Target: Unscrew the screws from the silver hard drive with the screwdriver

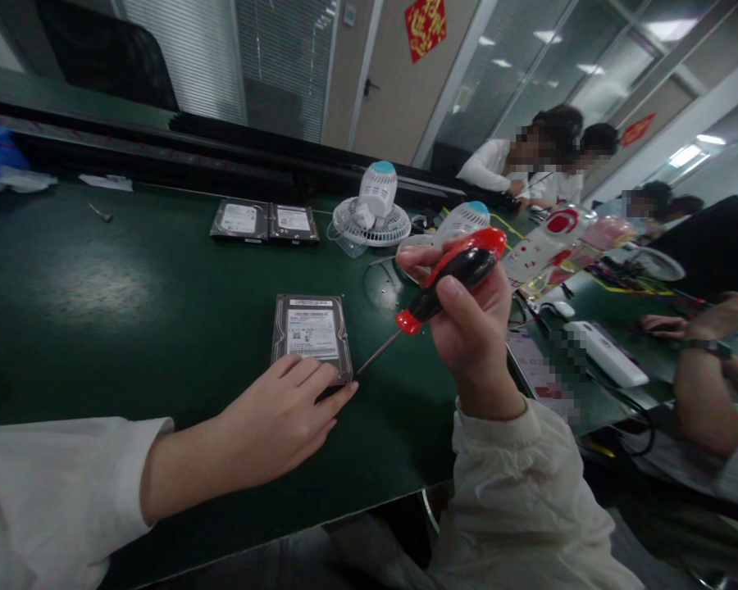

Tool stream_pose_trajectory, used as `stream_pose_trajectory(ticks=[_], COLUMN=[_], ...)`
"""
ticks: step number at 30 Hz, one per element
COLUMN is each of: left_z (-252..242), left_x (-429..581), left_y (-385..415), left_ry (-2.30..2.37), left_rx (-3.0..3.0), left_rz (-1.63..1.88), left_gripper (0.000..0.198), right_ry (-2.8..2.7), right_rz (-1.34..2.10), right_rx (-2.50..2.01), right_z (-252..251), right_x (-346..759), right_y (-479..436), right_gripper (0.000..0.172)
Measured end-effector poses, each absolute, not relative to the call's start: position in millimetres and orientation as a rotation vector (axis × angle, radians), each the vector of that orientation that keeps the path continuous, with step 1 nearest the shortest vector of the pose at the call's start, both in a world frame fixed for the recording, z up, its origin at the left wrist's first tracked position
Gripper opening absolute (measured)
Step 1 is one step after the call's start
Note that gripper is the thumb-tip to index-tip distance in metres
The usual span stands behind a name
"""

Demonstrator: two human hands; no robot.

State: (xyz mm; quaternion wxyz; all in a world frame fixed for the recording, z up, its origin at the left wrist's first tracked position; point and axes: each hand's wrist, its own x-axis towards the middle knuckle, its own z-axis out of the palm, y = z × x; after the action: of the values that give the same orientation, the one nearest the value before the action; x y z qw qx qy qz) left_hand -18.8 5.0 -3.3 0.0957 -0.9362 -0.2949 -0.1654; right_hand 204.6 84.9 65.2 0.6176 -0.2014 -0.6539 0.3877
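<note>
A hard drive (311, 326) with a white label lies flat on the green table. My left hand (289, 410) holds it at its near edge, with the index finger stretched toward the near right corner. In my right hand (473, 328) is a red and black screwdriver (461, 279), tilted so that its thin shaft points down and left. The tip is at the drive's near right corner, close to my left fingertip. Whether it sits in a screw is too small to tell.
Two more hard drives (263, 221) lie side by side farther back. White fan parts (378, 209) stand behind, with a small dish of screws (384, 291) nearer. At the right are a phone (532, 365), a white power strip (608, 354) and another person's arm (707, 385).
</note>
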Motion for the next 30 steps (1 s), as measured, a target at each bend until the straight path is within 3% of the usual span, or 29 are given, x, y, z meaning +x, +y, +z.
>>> stream_pose_trajectory(ticks=[4,9,16,21,26,30], left_z=[-2.9,-4.0,-3.9,-2.3,-4.4,-6.3], left_x=[-18.1,-18.0,-18.1,-17.2,-18.0,-18.4], left_y=[5.0,4.6,4.9,4.8,4.5,4.9], left_ry=[-0.876,-0.873,-0.871,-0.887,-0.89,-0.891], left_rx=[-2.779,-2.773,-2.793,-2.776,-2.791,-2.791], left_rz=[-0.475,-0.479,-0.488,-0.471,-0.47,-0.492], left_gripper=[0.041,0.041,0.04,0.04,0.042,0.043], right_ry=[-1.484,-1.412,-1.489,-1.476,-1.439,-1.424], right_rz=[0.952,1.102,0.846,0.932,1.088,0.986], right_rx=[-0.387,-0.412,-0.472,-0.411,-0.384,-0.433], right_z=[63.8,67.4,62.6,62.4,66.4,65.4], right_x=[205.0,207.2,203.8,205.1,207.0,204.6], right_y=[87.2,87.8,86.0,89.4,86.6,84.6], right_gripper=[0.026,0.049,0.024,0.031,0.048,0.031])
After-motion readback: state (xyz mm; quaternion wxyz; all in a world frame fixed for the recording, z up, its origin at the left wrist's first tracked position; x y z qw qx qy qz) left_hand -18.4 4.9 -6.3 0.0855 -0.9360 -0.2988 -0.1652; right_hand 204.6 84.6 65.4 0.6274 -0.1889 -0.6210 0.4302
